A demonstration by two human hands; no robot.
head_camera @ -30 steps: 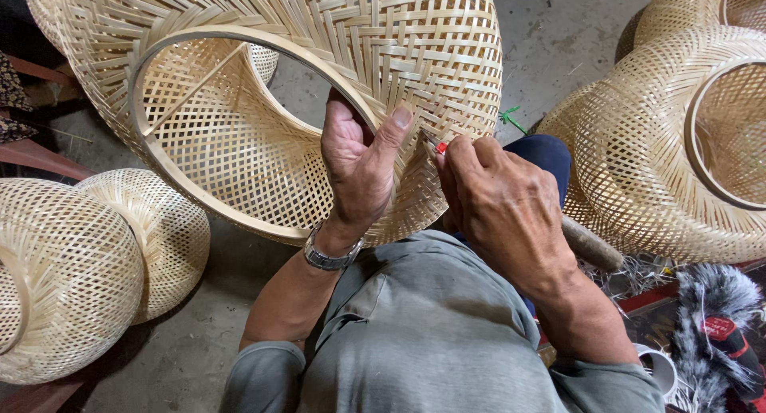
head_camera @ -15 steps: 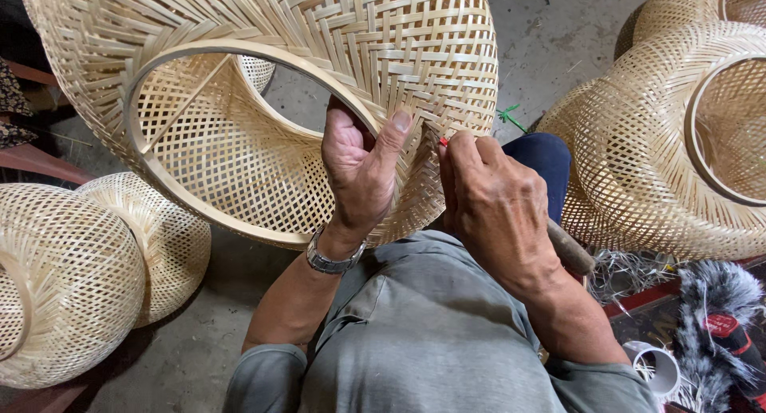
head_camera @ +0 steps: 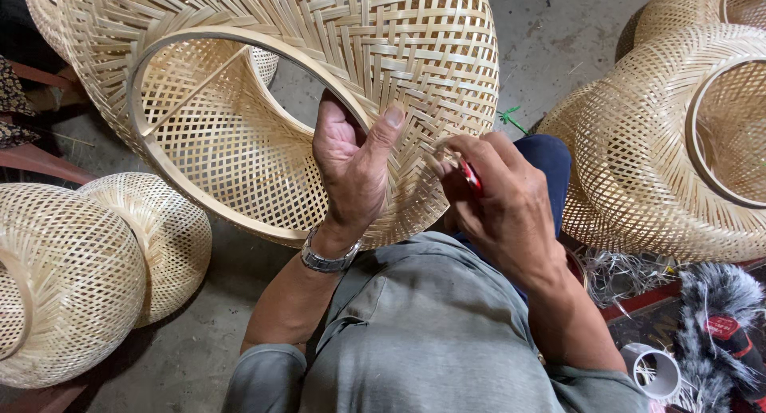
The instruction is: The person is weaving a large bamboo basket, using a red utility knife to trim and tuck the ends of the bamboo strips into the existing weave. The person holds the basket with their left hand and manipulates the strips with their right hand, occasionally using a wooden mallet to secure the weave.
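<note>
A large woven bamboo shade (head_camera: 319, 70) with a round wooden rim rests tilted on my lap, its opening facing me. My left hand (head_camera: 351, 169) grips the rim's near edge, fingers inside and thumb pressed on the outer weave; a metal watch sits on the wrist. My right hand (head_camera: 499, 201) is closed around a small red-handled tool (head_camera: 471, 176), held against the shade's woven wall just right of my left thumb. The tool's tip is hidden by my fingers.
Two more woven shades (head_camera: 88, 269) lie on the concrete floor at the left, and others (head_camera: 678, 150) stand at the right. A small green plastic piece (head_camera: 511, 116) lies on the floor. Bamboo trimmings, a white tape roll (head_camera: 650, 371) and a furry grey object (head_camera: 718, 301) sit at lower right.
The shade has turned slightly and shifted left on my lap. My right hand has slid a little lower along the weave with the red tool; my left hand keeps its grip.
</note>
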